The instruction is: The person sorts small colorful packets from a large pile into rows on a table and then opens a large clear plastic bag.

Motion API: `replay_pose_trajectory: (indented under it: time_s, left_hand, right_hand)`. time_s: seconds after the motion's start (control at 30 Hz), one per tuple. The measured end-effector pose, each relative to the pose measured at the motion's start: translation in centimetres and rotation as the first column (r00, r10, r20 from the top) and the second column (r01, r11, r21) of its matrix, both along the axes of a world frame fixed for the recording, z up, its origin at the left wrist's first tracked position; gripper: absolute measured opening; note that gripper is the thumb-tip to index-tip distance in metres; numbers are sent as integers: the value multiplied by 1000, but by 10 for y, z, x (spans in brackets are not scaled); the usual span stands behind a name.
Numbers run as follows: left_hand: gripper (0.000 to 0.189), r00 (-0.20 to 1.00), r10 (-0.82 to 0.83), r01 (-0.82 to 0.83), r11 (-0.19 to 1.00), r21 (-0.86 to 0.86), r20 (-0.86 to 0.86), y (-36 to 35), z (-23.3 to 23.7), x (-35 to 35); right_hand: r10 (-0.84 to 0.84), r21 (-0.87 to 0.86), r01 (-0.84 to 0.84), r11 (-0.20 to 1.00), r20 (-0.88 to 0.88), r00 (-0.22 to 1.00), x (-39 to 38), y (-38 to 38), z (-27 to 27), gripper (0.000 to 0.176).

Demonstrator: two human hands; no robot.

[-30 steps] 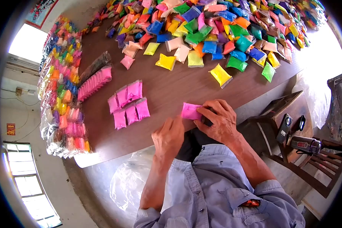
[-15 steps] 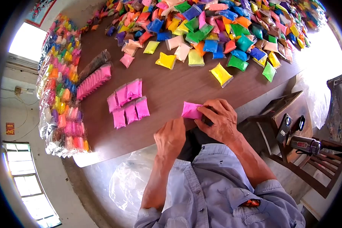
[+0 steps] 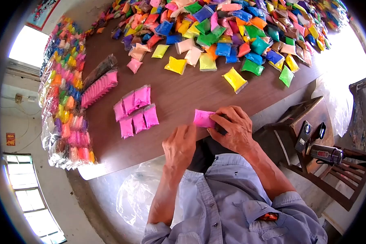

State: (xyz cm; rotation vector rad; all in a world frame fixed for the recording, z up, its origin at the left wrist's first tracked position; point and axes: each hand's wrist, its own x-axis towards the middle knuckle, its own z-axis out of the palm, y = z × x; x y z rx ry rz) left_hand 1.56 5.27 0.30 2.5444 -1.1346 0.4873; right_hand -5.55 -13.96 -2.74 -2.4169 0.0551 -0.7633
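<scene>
A bright pink packet (image 3: 203,118) lies at the table's front edge between my hands. My right hand (image 3: 233,127) grips its right end between thumb and fingers. My left hand (image 3: 180,143) is at the packet's left side, its fingers curled together; whether they pinch the packet's edge is hidden. To the left, several pink packets (image 3: 137,100) lie in two short rows on the brown table (image 3: 175,91). Farther left stands a long row of pink packets (image 3: 100,89), pressed side by side, with dark clear wrapping behind it.
A large heap of coloured packets (image 3: 232,34) covers the table's far side, with a yellow packet (image 3: 234,80) in front. Bagged packets (image 3: 67,97) line the left edge. On the right, a wooden chair (image 3: 341,175) and stool hold a phone (image 3: 303,136) and a flask (image 3: 326,154).
The view has shifted slightly. Both hands stay around the pink packet, with my left hand a little lower and farther left.
</scene>
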Motion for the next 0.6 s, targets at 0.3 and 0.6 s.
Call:
replay_pose_trajectory:
  time_s: [0.3,0.6]
  left_hand:
    - [10,998,-2,9,994,108,-66,-1,10,-5]
    - [11,999,-42,42,997,64,-5,-3,13,-3]
  right_hand:
    - [13,-1,-13,1000,38,999,1,0,-7,35]
    - [5,-5,-5,1000,43,999,1,-1,-5,34]
